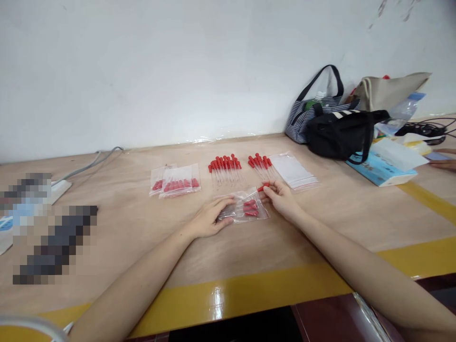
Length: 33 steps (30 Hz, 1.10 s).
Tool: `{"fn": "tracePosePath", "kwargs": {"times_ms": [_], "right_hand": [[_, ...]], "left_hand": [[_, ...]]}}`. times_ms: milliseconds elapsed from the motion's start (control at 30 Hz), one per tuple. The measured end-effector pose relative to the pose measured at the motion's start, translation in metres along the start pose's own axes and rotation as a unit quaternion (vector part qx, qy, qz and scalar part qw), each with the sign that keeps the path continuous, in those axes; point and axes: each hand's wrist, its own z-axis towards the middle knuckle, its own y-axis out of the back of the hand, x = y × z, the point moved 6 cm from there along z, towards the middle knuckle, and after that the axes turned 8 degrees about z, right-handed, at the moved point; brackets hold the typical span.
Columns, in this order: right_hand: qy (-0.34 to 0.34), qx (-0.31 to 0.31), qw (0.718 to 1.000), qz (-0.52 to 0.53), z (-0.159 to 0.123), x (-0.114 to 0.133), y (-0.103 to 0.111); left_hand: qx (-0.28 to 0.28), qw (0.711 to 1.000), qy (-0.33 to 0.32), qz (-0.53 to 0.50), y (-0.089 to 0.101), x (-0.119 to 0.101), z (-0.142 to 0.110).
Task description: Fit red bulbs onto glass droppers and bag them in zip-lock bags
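Note:
A clear plastic zip bag (239, 213) lies on the table with several red-bulbed glass droppers (251, 207) inside. My left hand (211, 216) grips its left end, thumb below and fingers above. Between the thumb and fingers of my right hand (280, 198) is the red bulb of another dropper (262, 187), at the bag's right end; its glass tube points left over or into the bag, I cannot tell which. Beyond my hands lie two groups of loose droppers, one in the middle (225, 164) and a smaller one (260, 161) to its right.
Filled zip bags (181, 180) overlap on the left, and a stack of flat bags (292, 170) lies right. A striped bag (297, 118), a black bag (338, 135) and a blue tissue box (383, 166) stand farther right. Another person's hand (443, 161) shows at the right edge.

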Motion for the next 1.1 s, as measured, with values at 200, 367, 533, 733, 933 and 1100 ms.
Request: {"fn": "tracePosePath", "kwargs": {"times_ms": [200,367,533,733,933,1100], "right_hand": [[0.06,0.095,0.981,-0.161,-0.002,0.005,0.0],[0.082,0.207,0.943,-0.247,0.003,0.002,-0.007],[0.096,0.111,0.965,-0.219,0.012,-0.005,-0.006],[0.067,0.071,0.976,-0.193,0.01,-0.01,-0.009],[0.122,0.149,0.953,-0.232,0.002,0.005,-0.019],[0.075,0.13,0.962,-0.229,0.007,-0.001,-0.013]], "left_hand": [[0.002,1.0,0.004,-0.003,0.0,0.001,0.0],[-0.001,1.0,0.005,0.005,0.0,0.001,0.0],[-0.001,1.0,0.001,0.008,0.001,0.0,0.001],[0.001,1.0,0.003,0.005,0.001,0.0,0.001],[-0.004,1.0,-0.005,0.001,0.002,-0.002,0.001],[-0.007,1.0,0.001,0.003,0.001,-0.001,0.001]]}}
